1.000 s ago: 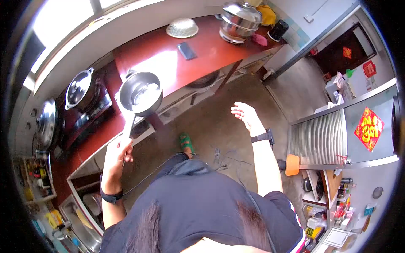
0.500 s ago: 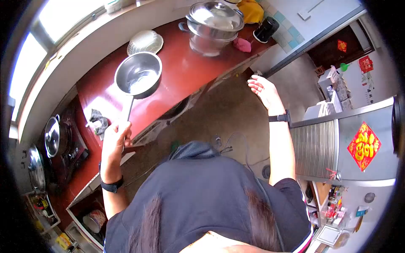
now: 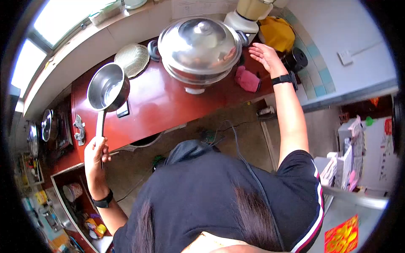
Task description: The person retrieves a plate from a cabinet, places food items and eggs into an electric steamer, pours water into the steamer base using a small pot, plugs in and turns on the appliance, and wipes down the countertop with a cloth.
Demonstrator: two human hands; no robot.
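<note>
My left hand (image 3: 96, 152) is wrapped round the handle of a metal saucepan (image 3: 108, 87), held up over the left part of the red counter (image 3: 145, 116). Light glints inside the pan; whether it holds liquid I cannot tell. My right hand (image 3: 264, 57) is raised with its fingers apart and nothing in it, close to the right handle of a large lidded steamer pot (image 3: 200, 46). Below that hand lies a pink cloth (image 3: 247, 79). A perforated metal disc (image 3: 131, 60) rests between the saucepan and the steamer.
Behind the steamer stands a blender (image 3: 247, 19) beside a yellow cloth (image 3: 276, 33) and a black container (image 3: 295, 60). A phone (image 3: 122, 109) and a grey rag (image 3: 79, 130) lie on the counter. Lidded pots (image 3: 49, 125) stand far left. A cable (image 3: 242, 156) hangs before my body.
The view has moved closer to the steamer. My right hand has come from over the floor to beside the steamer's handle. My left hand still holds the saucepan, now farther left in view.
</note>
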